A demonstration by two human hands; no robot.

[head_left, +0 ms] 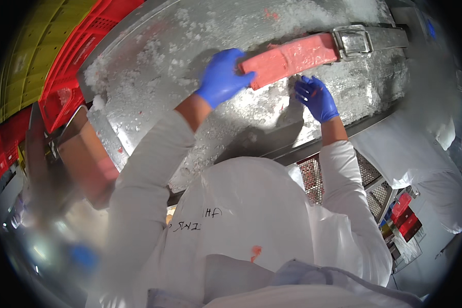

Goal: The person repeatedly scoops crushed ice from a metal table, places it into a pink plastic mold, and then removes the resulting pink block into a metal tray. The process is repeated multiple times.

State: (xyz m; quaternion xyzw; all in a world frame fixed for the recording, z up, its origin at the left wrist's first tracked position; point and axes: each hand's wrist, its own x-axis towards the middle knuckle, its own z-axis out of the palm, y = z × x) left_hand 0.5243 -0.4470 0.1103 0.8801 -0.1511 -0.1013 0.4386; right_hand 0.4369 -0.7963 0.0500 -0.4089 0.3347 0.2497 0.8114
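Observation:
A long pink-red slab (pixel 290 57), shiny and perhaps meat, lies across the far part of an ice-strewn metal table (pixel 251 118). My left hand (pixel 222 77), in a blue glove, grips the slab's left end, thumb at its near corner and fingers at the far side. Just below the slab's near edge is my right hand (pixel 315 97), also blue-gloved. Its fingers are loosely bent and apart, with nothing visible in them. A metal frame with a square loop (pixel 353 42) meets the slab's right end, and a flat metal bar (pixel 389 38) continues rightward from it.
Crushed ice (pixel 154 66) is scattered over the metal surface. Red crates (pixel 69 66) and a yellow crate (pixel 36 46) stand at the left. Mesh (pixel 313 179) shows below the table's near edge. At the right, another person in white (pixel 416 149) stands close by.

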